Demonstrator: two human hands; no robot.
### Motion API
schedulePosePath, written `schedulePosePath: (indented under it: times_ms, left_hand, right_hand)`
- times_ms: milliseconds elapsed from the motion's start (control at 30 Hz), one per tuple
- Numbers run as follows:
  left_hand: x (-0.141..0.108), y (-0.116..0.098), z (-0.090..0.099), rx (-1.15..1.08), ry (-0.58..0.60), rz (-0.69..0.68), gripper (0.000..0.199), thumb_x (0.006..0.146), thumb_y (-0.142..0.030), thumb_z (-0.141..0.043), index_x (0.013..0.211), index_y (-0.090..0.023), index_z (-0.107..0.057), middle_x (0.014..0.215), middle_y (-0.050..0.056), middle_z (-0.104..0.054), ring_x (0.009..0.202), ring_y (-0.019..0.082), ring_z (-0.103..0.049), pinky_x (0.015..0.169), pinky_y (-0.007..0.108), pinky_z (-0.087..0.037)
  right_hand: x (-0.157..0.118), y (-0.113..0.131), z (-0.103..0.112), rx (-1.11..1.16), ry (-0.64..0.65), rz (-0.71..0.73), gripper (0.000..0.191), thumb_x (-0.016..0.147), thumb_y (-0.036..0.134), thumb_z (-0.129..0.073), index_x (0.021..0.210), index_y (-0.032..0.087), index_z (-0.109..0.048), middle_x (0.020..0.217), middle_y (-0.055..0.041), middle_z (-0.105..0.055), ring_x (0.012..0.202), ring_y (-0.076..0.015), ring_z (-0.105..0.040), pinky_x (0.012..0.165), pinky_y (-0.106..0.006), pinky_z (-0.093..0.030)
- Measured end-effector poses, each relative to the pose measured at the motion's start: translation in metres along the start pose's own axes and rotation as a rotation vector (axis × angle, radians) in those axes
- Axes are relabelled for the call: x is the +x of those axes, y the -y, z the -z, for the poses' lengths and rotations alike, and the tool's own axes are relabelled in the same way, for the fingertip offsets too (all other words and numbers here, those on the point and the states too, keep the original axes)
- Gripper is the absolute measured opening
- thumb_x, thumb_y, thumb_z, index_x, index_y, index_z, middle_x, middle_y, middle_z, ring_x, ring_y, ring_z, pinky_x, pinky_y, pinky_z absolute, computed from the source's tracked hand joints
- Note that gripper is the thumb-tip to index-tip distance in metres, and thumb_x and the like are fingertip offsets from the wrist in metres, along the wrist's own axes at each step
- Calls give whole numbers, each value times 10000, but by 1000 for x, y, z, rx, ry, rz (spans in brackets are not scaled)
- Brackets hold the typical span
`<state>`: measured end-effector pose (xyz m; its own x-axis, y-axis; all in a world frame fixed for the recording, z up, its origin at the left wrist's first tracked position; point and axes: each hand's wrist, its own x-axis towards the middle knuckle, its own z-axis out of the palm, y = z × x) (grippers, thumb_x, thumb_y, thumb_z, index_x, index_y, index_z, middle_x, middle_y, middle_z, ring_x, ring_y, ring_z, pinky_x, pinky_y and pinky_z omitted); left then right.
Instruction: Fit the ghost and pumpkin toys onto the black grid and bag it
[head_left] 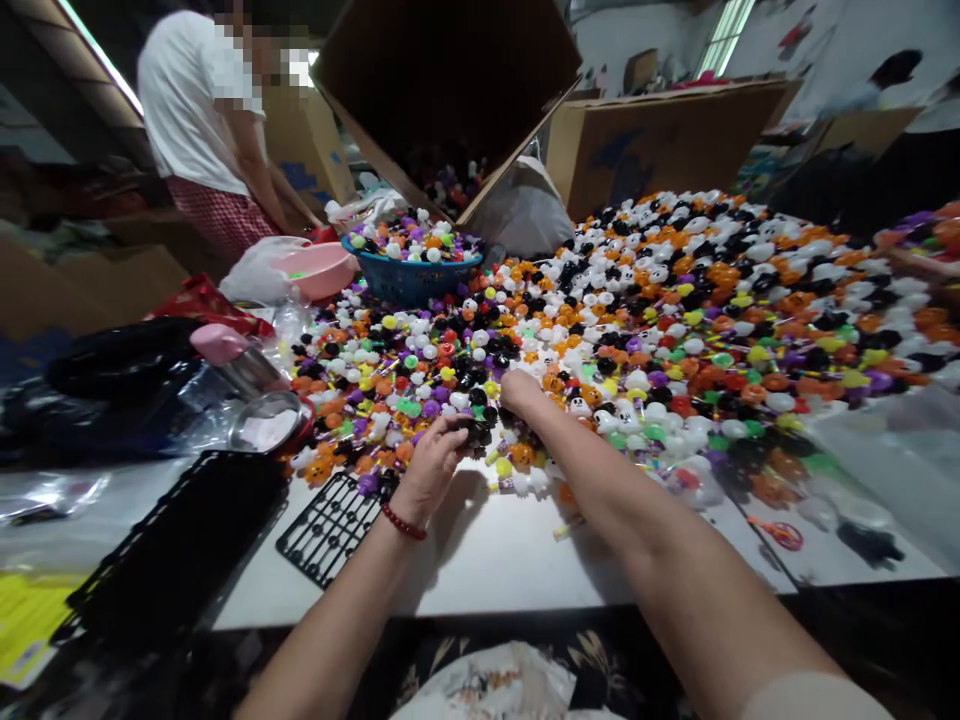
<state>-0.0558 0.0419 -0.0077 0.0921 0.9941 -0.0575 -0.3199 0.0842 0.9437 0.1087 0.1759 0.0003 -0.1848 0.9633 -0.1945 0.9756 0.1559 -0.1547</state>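
Several small plastic toys, shaped like pumpkins, ghosts and skulls, lie in a broad heap (645,300) over the white table (480,570). At the heap's near edge, my left hand (433,465), with a red bead bracelet (403,522) on its wrist, is closed on a small dark toy (475,428); its exact shape is unclear. Just right of it and farther in, my right hand (523,393) dips into the heap with curled fingers. Its fingertips are hidden, so what it grips does not show. A black grid tray (330,528) lies under and beside my left forearm.
A blue basket (412,278) full of toys stands behind the heap, below a tilted cardboard box (450,90). Left are a pink basin (319,270), a metal bowl (266,424), a pink-lidded flask (236,355) and stacked black trays (180,550). Orange-handled scissors (778,533) lie right. A person (199,110) stands far left.
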Motion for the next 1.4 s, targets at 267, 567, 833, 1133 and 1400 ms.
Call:
schedulePosePath:
  times_ms: [267,567,833,1133,1400]
  left_hand:
    - [-29,5,-1,-198,5,104,305,814,-390,-652,1030,-190,-572,850,20,-641,685,107,-572,599,214,-442]
    - [-41,9,-13,-97,2,56,296,828,-439,-593,989,-220,-476,750,-27,-534,605,99,-506,492,196,-364]
    - [-48,19,-35,-60,100,76,306,867,-489,-556,967,-208,-489,717,-32,-517,584,93,-480,484,191,-348]
    - [-54,25,-39,-12,170,106,276,913,-487,-510,958,-216,-476,688,-45,-493,536,77,-420,488,187,-308]
    - [-57,28,-45,53,56,158,358,888,-592,-521,891,-237,-481,638,-51,-420,468,79,-341,420,200,-265]
  right_hand:
    - [-29,-10,-8,62,-118,-61,333,880,141,-531,1192,49,-605,1212,-255,-607,1089,-285,-638,924,-348,-483]
    - [-133,1,-15,1444,-288,70,350,823,535,-638,929,214,-547,723,23,-613,645,-143,-614,665,-312,-558]
    - [-184,0,-15,1614,-231,72,402,708,537,-773,827,195,-598,700,31,-624,610,-109,-607,619,-269,-564]
    - [-190,-10,-23,1605,-208,72,380,717,524,-772,828,206,-598,721,21,-651,608,-126,-626,613,-288,-565]
    - [-193,-12,-21,1537,-65,55,375,677,485,-808,820,188,-630,640,38,-631,529,-88,-525,521,-222,-423]
